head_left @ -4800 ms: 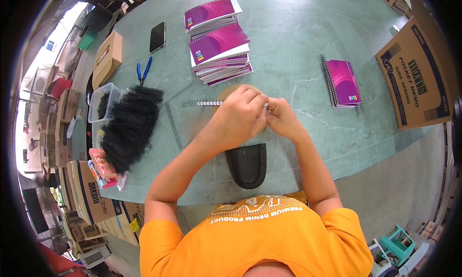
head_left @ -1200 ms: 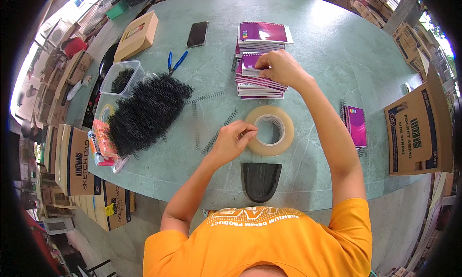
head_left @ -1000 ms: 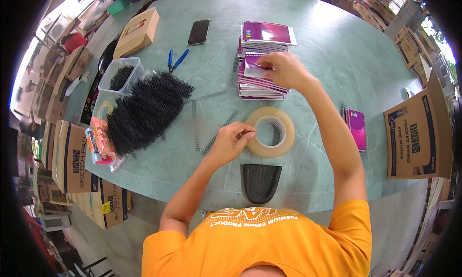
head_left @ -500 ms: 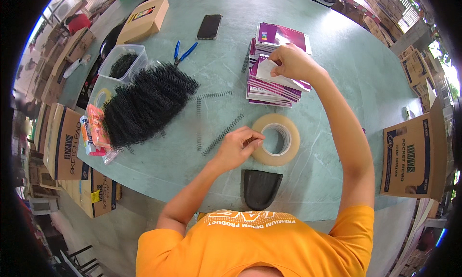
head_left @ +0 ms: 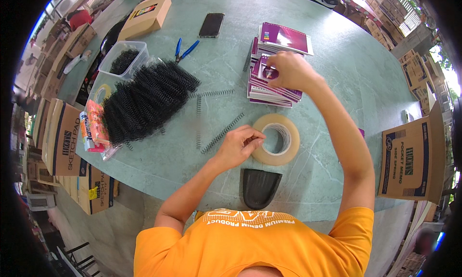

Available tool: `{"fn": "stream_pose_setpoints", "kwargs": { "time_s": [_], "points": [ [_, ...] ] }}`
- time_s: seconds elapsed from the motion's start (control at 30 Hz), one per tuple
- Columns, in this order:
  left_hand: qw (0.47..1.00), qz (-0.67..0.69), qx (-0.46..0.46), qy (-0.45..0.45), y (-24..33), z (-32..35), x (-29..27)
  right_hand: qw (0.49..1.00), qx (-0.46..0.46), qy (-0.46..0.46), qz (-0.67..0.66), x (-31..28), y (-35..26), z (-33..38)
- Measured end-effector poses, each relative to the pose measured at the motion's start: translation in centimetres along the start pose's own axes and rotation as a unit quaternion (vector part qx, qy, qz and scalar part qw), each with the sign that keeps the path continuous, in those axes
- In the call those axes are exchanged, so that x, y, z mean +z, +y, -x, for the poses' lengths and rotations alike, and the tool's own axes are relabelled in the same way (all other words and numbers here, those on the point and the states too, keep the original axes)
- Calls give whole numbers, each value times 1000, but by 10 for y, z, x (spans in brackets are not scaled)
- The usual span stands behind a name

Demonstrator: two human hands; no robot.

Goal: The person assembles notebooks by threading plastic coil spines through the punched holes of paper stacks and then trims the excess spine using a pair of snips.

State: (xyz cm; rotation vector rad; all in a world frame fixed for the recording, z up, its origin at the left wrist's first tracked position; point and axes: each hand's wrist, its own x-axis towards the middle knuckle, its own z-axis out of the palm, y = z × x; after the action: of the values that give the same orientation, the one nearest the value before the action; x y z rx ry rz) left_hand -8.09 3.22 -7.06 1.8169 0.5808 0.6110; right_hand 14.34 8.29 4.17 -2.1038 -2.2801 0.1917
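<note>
A stack of purple-covered notepads (head_left: pixel 274 95) with white pages stands beyond the tape. My right hand (head_left: pixel 291 70) is over its top, fingers curled and closed on the edge of a small purple notepad (head_left: pixel 268 71). Closer to me, my left hand (head_left: pixel 238 146) is closed in a pinch against the left rim of a wide clear tape roll (head_left: pixel 291 149). What sits between those fingertips is too small to make out. Loose black spiral coils (head_left: pixel 223 133) lie just left of that hand. Behind the stack, more purple notepads (head_left: pixel 288 38) are piled.
A big heap of black coils (head_left: pixel 149 101) covers the left, beside a clear plastic tub (head_left: pixel 124 60). Blue-handled pliers (head_left: pixel 186 50), a phone (head_left: pixel 211 25) and a tan box (head_left: pixel 146 17) lie beyond. A black curved tray (head_left: pixel 261 188) sits near me; an open carton (head_left: pixel 409 159) stands right.
The white page or underside that showed under my right hand is gone, and a purple cover shows there. That hand has lowered slightly toward me. My left hand stays put.
</note>
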Motion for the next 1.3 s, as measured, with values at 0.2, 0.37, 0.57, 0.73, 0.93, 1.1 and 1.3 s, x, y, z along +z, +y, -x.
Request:
{"fn": "stream_pose_setpoints", "kwargs": {
  "time_s": [0.2, 0.37, 0.57, 0.73, 0.93, 1.1, 1.3],
  "points": [
    [1000, -7, -3, -7, 1, 3, -1, 996, 22, 58, 60, 19, -9, 6],
    [1000, -14, -14, -8, 4, 5, -3, 997, -23, 53, -46, -1, 5, 6],
    [1000, -3, -10, -5, 1, 3, 0, 999, 6, 26, -46, 1, 10, 3],
    [1000, -8, -16, -9, 2, 4, -1, 997, -20, 65, -43, 10, 10, 3],
    [1000, -1, -13, 14, 6, 6, -4, 988, 11, 110, -105, -4, 14, 14],
    [934, 303, -19, 187, 10, -25, 10, 879, 103, 346, -310, -26, -16, 56],
    [909, 417, -9, 10, 26, -55, -2, 719, 78, 256, -641, 53, -12, 153]
  ]
}}
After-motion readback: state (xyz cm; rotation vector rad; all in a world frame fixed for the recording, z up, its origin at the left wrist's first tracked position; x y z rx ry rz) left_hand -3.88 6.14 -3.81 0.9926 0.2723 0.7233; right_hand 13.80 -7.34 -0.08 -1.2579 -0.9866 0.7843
